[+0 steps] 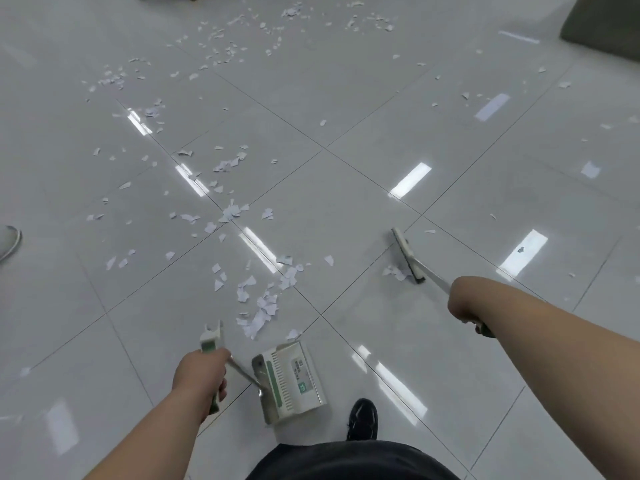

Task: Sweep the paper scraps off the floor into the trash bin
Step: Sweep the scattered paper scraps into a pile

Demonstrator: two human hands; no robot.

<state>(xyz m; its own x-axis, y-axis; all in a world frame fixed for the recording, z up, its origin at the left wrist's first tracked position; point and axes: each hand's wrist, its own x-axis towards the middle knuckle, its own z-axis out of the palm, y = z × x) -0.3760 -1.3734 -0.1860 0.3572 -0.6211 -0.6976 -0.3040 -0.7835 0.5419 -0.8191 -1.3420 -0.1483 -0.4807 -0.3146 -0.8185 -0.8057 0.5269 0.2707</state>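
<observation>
Head view. Your left hand [201,374] is clenched on the dustpan [289,382] handle; the pan rests on the floor [381,188], mouth facing away from you, with no scraps visible inside. Your right hand [464,301] is wrapped round the broom [408,256] handle, which runs forward and left to a head touching the tile. Glossy grey tiles (ceiling lights mirrored). Scraps [259,306] lie just ahead of the pan and scatter far left; a few touch the broom head.
</observation>
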